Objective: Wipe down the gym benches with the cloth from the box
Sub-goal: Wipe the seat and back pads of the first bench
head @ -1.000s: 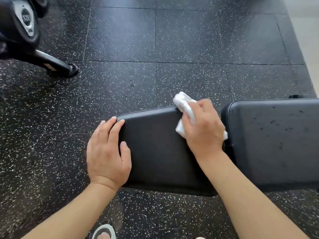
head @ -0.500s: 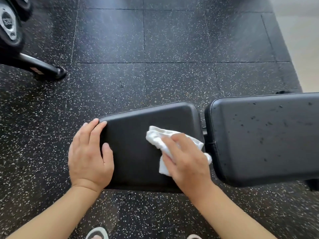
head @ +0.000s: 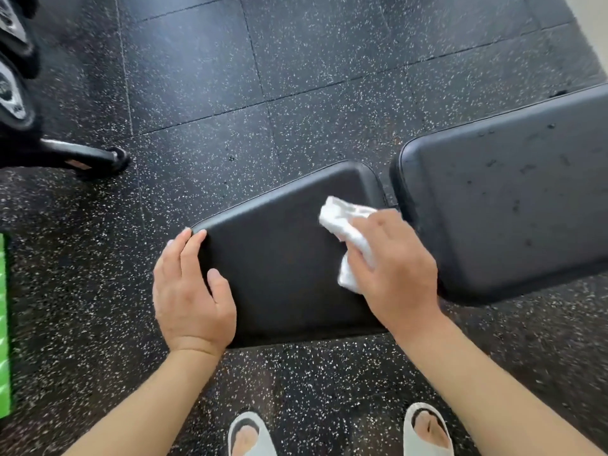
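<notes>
A black padded bench seat (head: 279, 258) lies below me, with the larger back pad (head: 506, 205) to its right across a narrow gap. My right hand (head: 394, 271) grips a crumpled white cloth (head: 345, 225) and presses it on the seat's right part. My left hand (head: 190, 291) rests flat over the seat's left edge, fingers straight, thumb on the top surface. The back pad carries several dark specks.
Black speckled rubber floor tiles (head: 296, 93) surround the bench. A weight rack's foot (head: 88, 159) and plates (head: 13, 93) stand at the upper left. A green object (head: 5, 324) shows at the left edge. My two feet in light sandals (head: 250, 436) stand below the seat.
My right hand has moved the cloth from the seat's far right corner down toward the near edge, then back up to the right part. The view has tilted; the left hand stays on the left edge.
</notes>
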